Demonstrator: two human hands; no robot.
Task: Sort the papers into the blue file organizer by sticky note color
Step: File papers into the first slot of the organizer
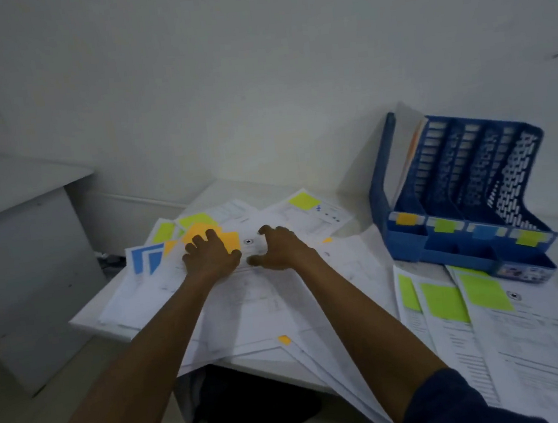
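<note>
Since orange notes cluster there, we press left hand [211,258] flat on papers [245,294] | right hand [276,247] clawed, gripping nothing | organizer [458,192] waits nearby, colour-tabbed.

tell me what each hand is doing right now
Left hand: open, flat on the papers.
Right hand: open, fingers curled, holding nothing.

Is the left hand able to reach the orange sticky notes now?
Probably yes: the left hand already rests flat on the pile, fingertips on the orange sticky notes; nothing covers them.
</note>
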